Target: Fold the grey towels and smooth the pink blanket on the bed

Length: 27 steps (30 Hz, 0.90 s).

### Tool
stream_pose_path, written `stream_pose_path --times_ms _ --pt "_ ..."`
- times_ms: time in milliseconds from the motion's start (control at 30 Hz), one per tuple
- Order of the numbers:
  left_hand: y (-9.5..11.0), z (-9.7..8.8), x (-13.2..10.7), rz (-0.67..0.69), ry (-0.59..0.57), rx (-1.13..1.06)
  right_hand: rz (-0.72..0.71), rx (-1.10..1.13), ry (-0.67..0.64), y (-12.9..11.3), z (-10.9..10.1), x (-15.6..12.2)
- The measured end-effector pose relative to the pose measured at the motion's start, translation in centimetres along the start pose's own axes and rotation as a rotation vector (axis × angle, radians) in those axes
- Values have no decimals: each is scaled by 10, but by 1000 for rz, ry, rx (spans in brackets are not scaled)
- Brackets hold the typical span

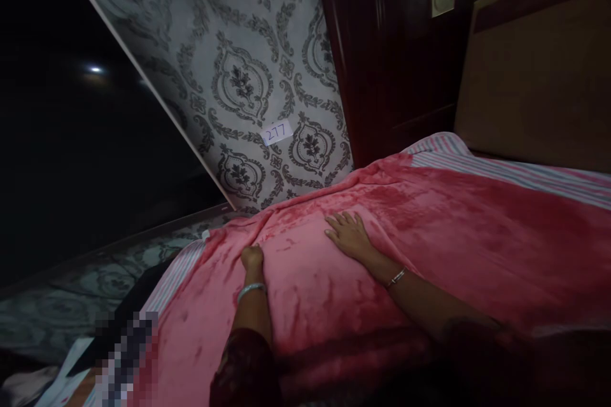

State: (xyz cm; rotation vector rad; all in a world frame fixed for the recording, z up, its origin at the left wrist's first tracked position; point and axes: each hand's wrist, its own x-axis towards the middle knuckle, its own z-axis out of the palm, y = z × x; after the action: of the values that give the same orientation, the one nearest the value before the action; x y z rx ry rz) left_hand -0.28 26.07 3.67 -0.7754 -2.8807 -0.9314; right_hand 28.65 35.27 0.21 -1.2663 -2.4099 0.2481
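A fuzzy pink-red blanket (310, 267) is spread over the bed, with a folded, paler section in the middle. My left hand (252, 257) is closed at the left edge of that folded section, its fingers curled into the fabric and partly hidden. On the upper part of the same section lies my right hand (350, 235), palm down with its fingers spread. Each wrist wears a bangle.
Striped bedding (515, 179) shows beyond the blanket at the right. Behind stand a patterned wall (267, 32) with a paper label (277, 132), a dark wood panel (391, 57) and a brown board (539, 76). A dark glossy surface (86, 152) is at the left.
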Motion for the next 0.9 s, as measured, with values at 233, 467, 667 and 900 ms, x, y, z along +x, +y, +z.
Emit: stream_pose_path --times_ms 233,467,667,900 --pt "22 -31 -36 153 -21 59 7 -16 -5 -1 0 -3" --pt "7 -17 -92 601 -206 407 -4 -55 6 1 4 -3" --pt "-5 -7 -97 554 -313 459 -6 -88 -19 3 2 -4" --pt "9 -45 -111 567 -352 339 -11 -76 -69 7 -2 -4"
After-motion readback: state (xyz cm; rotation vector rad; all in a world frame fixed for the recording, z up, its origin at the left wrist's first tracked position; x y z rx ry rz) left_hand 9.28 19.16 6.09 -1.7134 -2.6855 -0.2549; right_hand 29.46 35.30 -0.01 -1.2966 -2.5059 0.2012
